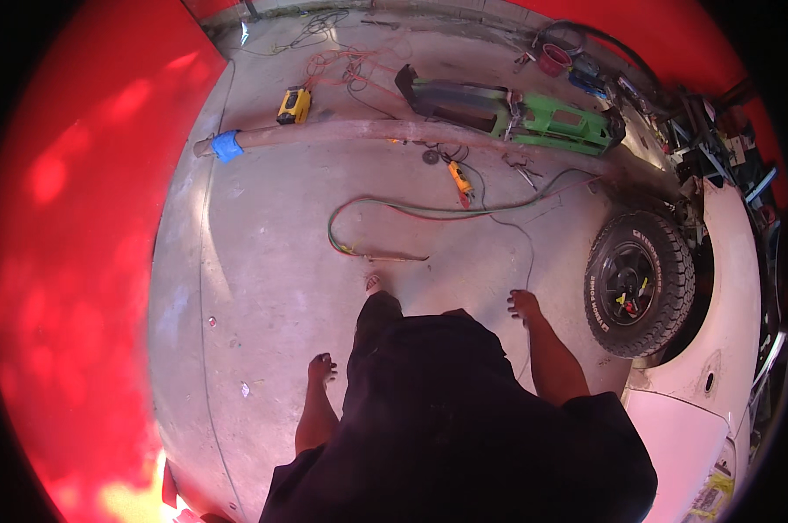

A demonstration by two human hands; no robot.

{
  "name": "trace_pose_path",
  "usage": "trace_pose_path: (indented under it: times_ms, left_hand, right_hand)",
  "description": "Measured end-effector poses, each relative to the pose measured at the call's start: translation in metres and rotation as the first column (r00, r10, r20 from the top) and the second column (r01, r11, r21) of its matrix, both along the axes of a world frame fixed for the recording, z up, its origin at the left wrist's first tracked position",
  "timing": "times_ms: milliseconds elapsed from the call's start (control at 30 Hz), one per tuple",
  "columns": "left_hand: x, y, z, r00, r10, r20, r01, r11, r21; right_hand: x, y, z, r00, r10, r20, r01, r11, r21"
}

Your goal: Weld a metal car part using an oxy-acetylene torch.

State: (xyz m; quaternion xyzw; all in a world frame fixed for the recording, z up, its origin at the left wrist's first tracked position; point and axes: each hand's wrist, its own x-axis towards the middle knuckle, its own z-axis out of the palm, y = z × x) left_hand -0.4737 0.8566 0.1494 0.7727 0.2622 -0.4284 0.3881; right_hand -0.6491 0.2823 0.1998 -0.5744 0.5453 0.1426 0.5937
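Observation:
My left hand (322, 368) hangs low beside my body over the concrete floor, its fingers loosely bent and apart, with nothing seen in it. Farther forward, my right hand (523, 305) hangs with slightly spread, bent fingers and also looks bare. A dark cable (531, 261) runs along the floor close to that hand. Ahead of my foot lies a cutting torch (394, 257), joined to looped green and red hoses (411, 206). Beyond the hoses rests a yellow angle grinder (459, 178). Neither hand touches any of these.
A long pipe (342, 131) with a blue wrap (227, 146) crosses the floor ahead. Behind it are a green metal bumper (560, 122), a yellow boxy machine (294, 105) and tangled cords (350, 63). On the right stands a pale vehicle (730, 288) with a large wheel (636, 283).

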Motion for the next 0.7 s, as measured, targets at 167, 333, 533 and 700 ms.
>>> trace_pose_path:
  times_ms: [167, 333, 533, 700]
  left_hand:
    - [0.203, -0.047, 0.040, 0.968, 0.034, 0.250, -0.012, 0.996, -0.089]
    - [0.344, -0.089, 0.065, 0.900, -0.027, 0.436, 0.081, 0.991, -0.107]
    - [0.414, -0.147, 0.045, 0.951, -0.097, 0.295, 0.128, 0.988, -0.088]
    - [0.435, -0.141, 0.018, 0.995, -0.075, 0.062, 0.073, 0.997, 0.035]
  right_hand:
    - [0.018, 0.067, -0.024, 0.951, 0.276, -0.137, -0.256, 0.955, 0.151]
    - [0.077, 0.047, -0.029, 0.928, 0.369, -0.042, -0.365, 0.927, 0.092]
    - [0.229, -0.022, -0.026, 0.979, 0.005, -0.204, 0.014, 0.996, 0.090]
    - [0.349, -0.056, -0.112, 0.825, 0.534, -0.182, -0.498, 0.841, 0.210]
